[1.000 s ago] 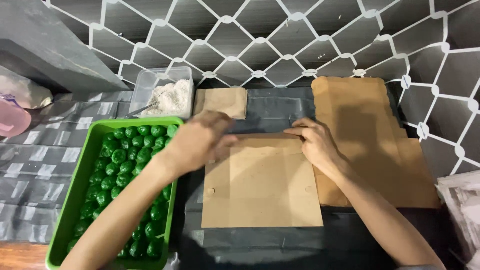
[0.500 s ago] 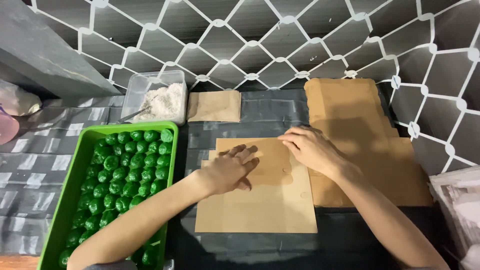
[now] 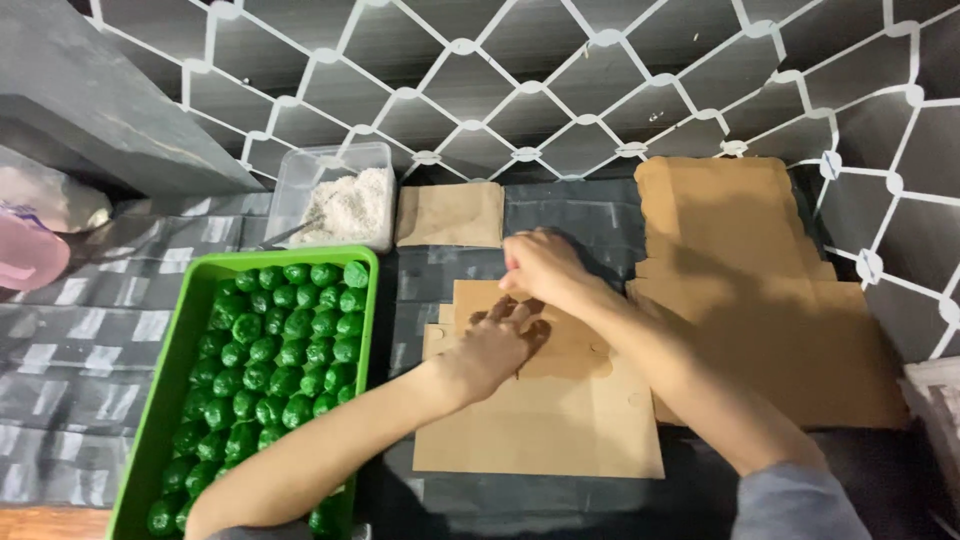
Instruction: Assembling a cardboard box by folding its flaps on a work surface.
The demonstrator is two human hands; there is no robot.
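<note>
A flat brown cardboard box blank lies on the dark table in front of me. My left hand rests palm down on its upper left part, fingers spread. My right hand is at the blank's top edge, fingers curled on a cardboard flap there. A green tray at left is packed with several small green wrapped balls.
A stack of flat brown cardboard blanks lies at right. A small brown paper piece and a clear tub of white powder sit at the back. A pink container is at far left. A quilted grey wall stands behind.
My right hand has shifted left to the blank's top left edge and curled on a flap. My left hand has stayed on the blank, closer to the right hand.
</note>
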